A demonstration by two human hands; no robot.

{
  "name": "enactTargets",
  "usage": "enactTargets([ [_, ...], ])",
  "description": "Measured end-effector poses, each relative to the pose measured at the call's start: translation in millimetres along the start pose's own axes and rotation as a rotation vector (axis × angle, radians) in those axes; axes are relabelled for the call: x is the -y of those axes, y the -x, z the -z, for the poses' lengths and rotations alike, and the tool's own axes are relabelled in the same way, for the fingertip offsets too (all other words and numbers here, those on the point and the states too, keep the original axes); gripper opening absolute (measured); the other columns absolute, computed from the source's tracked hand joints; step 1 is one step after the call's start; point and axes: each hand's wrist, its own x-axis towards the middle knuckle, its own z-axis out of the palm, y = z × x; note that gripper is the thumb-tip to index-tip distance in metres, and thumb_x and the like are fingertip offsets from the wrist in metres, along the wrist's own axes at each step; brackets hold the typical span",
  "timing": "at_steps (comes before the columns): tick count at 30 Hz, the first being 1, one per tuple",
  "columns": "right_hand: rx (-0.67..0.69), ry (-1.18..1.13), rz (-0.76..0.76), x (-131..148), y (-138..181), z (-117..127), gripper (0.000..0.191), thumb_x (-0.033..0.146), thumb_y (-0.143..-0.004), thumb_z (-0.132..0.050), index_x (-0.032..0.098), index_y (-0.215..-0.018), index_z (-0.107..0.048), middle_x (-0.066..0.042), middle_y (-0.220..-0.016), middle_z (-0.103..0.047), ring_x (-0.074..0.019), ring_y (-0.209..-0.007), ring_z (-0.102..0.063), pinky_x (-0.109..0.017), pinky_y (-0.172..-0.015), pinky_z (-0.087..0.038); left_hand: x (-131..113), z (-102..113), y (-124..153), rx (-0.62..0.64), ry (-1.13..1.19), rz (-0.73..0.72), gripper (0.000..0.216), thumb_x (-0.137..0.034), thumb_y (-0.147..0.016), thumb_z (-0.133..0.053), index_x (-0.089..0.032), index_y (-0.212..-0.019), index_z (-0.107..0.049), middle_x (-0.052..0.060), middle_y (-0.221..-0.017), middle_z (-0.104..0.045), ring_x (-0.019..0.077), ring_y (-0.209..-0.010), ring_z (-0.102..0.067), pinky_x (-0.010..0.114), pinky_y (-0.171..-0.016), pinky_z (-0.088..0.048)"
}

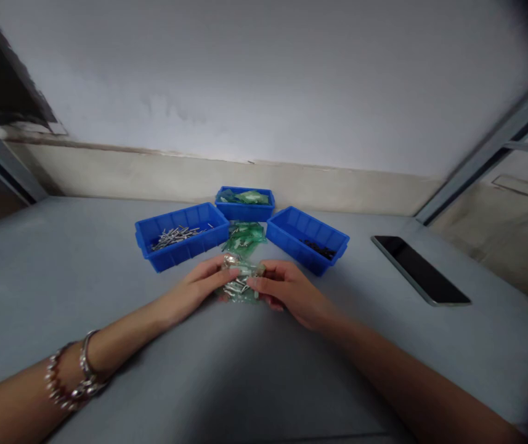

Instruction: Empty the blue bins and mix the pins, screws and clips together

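Between my two hands is a small clear greenish plastic bag (240, 287) with shiny metal pieces inside. My left hand (203, 280) grips its left side, the thumb lying on top. From the right, my right hand (291, 290) pinches the bag with thumb and fingers. Just beyond it lie more green plastic bags (247, 234) on the table. To the left stands a blue bin (190, 246) of thin silvery metal pins or rivets. Another blue bin (296, 243), on the right, contains small dark parts too small to make out.
A third blue bin (245, 211) with green bags stands at the back, near the wall. On the right of the grey table (83, 277) lies a phone (421, 268), screen up. Metal frame posts (467, 163) rise at both sides.
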Motion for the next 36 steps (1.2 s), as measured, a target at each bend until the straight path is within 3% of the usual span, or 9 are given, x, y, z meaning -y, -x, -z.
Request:
enactTargets([
  [4,-0.218,0.303,0.257,3.0,2.4,0.0,0.016,0.032,-0.076,-0.058,0.019,-0.068,-0.051,0.004,-0.061,-0.042,-0.0085,-0.055,-0.038,-0.023,-0.051,-0.03,3.2,-1.8,-3.5,0.005,0.202,-0.042,0.033,-0.047,-0.083,-0.049,-0.016,-0.075,-0.055,0.0,-0.062,-0.054,0.0119,-0.058,-0.046,0.025,-0.06,-0.038],
  [7,-0.342,0.519,0.456,1.6,4.3,0.1,0.01,0.03,-0.079,-0.056,0.02,-0.08,-0.058,0.003,-0.064,-0.049,-0.0095,-0.055,-0.04,-0.024,-0.054,-0.033,-0.6,-2.8,-4.7,0.011,0.321,-0.032,0.039,-0.053,-0.083,-0.045,-0.016,-0.079,-0.056,0.002,-0.065,-0.056,0.0118,-0.056,-0.047,0.026,-0.058,-0.038],
  [11,-0.37,0.666,0.66,-2.4,5.4,0.6,0.012,0.025,-0.081,-0.053,0.021,-0.087,-0.062,0.001,-0.069,-0.054,-0.0102,-0.055,-0.043,-0.024,-0.054,-0.035,-5.3,-3.6,-3.7,0.021,0.317,0.0,0.04,-0.053,-0.082,-0.047,-0.015,-0.085,-0.057,0.003,-0.065,-0.059,0.0122,-0.056,-0.047,0.026,-0.058,-0.037],
  [17,-0.334,0.689,0.732,-5.6,4.9,1.5,0.023,0.012,-0.079,-0.046,0.023,-0.089,-0.064,-0.002,-0.075,-0.055,-0.0117,-0.062,-0.049,-0.025,-0.058,-0.039,1.4,-0.6,-2.6,0.034,0.242,-0.006,0.022,-0.034,-0.074,-0.064,-0.014,-0.076,-0.058,0.001,-0.067,-0.056,0.0117,-0.062,-0.047,0.024,-0.059,-0.035],
  [23,-0.334,0.674,0.665,-5.2,4.4,0.7,0.03,0.007,-0.074,-0.044,0.022,-0.095,-0.059,-0.002,-0.08,-0.057,-0.0125,-0.067,-0.051,-0.025,-0.062,-0.041,0.5,-0.5,-2.4,0.05,0.165,-0.025,0.023,-0.033,-0.073,-0.066,-0.013,-0.072,-0.055,-0.003,-0.061,-0.048,0.0075,-0.056,-0.039,0.021,-0.054,-0.029],
  [28,-0.33,0.451,0.446,-3.4,4.2,-0.3,0.034,0.012,-0.076,-0.043,0.021,-0.108,-0.047,0.003,-0.072,-0.052,-0.0091,-0.056,-0.047,-0.021,-0.052,-0.038,-1.5,-2.5,-2.5,-0.007,0.122,-0.028,0.024,-0.033,-0.073,-0.065,-0.014,-0.069,-0.052,-0.003,-0.059,-0.047,0.0073,-0.054,-0.038,0.021,-0.052,-0.027],
  [31,-0.275,0.247,0.278,0.4,2.9,-0.1,0.022,0.025,-0.087,-0.035,0.02,-0.103,-0.049,0.004,-0.061,-0.05,-0.0085,-0.048,-0.044,-0.02,-0.045,-0.035,0.3,-2.1,-2.7,-0.014,0.094,-0.032,0.024,-0.034,-0.074,-0.064,-0.014,-0.069,-0.051,-0.004,-0.058,-0.047,0.0073,-0.053,-0.037,0.02,-0.052,-0.027],
  [36,-0.117,0.136,0.133,2.4,0.6,0.7,0.036,0.048,-0.088,-0.036,0.018,-0.077,-0.052,0.003,-0.057,-0.052,-0.0067,-0.044,-0.041,-0.019,-0.039,-0.029,0.5,-1.6,-2.0,0.027,0.058,-0.014,0.025,-0.034,-0.074,-0.064,-0.015,-0.07,-0.049,-0.005,-0.056,-0.046,0.0067,-0.051,-0.036,0.019,-0.049,-0.025],
])
